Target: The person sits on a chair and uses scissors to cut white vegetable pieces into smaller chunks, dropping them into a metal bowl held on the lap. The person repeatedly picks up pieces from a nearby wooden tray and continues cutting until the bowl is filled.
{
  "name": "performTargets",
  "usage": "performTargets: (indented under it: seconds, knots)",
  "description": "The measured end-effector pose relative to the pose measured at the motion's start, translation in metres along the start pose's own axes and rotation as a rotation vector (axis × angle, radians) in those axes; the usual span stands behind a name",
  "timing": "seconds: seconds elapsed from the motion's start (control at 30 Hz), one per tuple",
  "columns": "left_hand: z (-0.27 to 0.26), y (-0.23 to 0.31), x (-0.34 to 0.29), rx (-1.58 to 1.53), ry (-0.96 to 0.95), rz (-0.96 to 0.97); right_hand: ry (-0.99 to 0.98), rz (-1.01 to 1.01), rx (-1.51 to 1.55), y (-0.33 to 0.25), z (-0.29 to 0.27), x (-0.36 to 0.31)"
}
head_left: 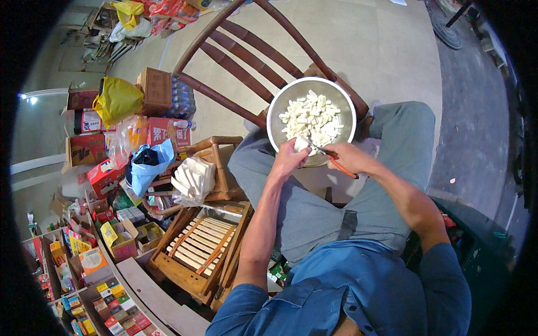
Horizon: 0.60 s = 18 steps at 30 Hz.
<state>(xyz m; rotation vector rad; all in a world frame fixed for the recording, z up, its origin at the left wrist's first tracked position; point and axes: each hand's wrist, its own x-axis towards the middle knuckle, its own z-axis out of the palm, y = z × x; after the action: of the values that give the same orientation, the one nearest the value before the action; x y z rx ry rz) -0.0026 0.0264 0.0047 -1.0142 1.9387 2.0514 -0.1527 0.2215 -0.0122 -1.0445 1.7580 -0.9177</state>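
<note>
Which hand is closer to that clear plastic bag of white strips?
Left. The left hand is to the right of the clear plastic bag, at the metal bowl's near edge; the right hand is farther right along that edge.

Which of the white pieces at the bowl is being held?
The chunky white piece pinched in the left hand, at the near side of the bowl; the other pieces look smaller and lie heaped inside.
</note>
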Motion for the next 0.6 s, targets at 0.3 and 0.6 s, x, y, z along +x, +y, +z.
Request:
performTargets:
  seconds: [0.3,0.6]
  knots:
    - [-0.003,-0.012,0.004,-0.024,0.031,-0.014,-0.121,0.348,0.392,-0.031,-0.015,-0.006]
    - [0.002,-0.017,0.008,-0.008,0.025,-0.01,0.101,0.0,-0.18,-0.011,0.008,-0.004]
